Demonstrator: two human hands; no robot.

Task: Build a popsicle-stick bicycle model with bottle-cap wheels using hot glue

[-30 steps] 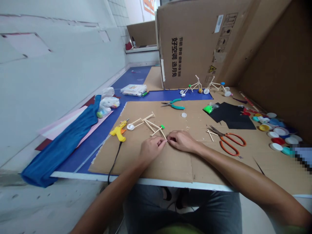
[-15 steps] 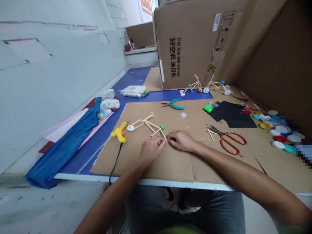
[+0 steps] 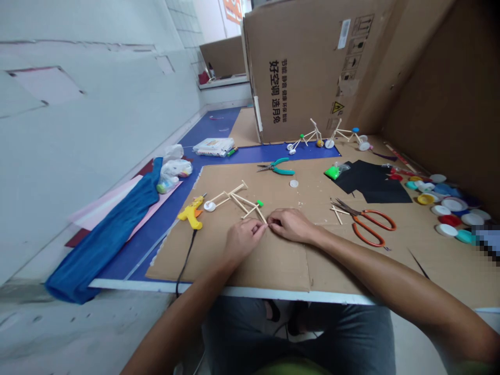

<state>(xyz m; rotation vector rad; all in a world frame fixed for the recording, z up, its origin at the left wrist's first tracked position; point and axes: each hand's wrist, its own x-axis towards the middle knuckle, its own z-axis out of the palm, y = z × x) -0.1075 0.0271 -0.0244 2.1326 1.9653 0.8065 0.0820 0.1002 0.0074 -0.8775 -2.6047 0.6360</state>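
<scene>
A small bicycle frame of wooden sticks (image 3: 239, 199) lies on the cardboard, with a white cap for a wheel (image 3: 210, 207) at its left end and a green piece (image 3: 260, 203) near its right end. My left hand (image 3: 245, 238) pinches the tip of the frame's lower right stick. Right beside it, my right hand (image 3: 291, 225) is closed, its fingertips meeting the same stick end; what lies between them is too small to make out. A yellow glue gun (image 3: 191, 212) rests left of the frame, its black cord running over the table edge.
Orange-handled scissors (image 3: 369, 224) lie right of my hands beside short sticks (image 3: 336, 214). Teal pliers (image 3: 279, 166) and a clear disc (image 3: 294, 184) are beyond. Bottle caps (image 3: 449, 221) crowd the right side. Stick bicycles (image 3: 344, 136) stand before a big cardboard box (image 3: 308, 78).
The view has shifted very slightly. Both hands stay together at the stick end, and the frame has not visibly moved.
</scene>
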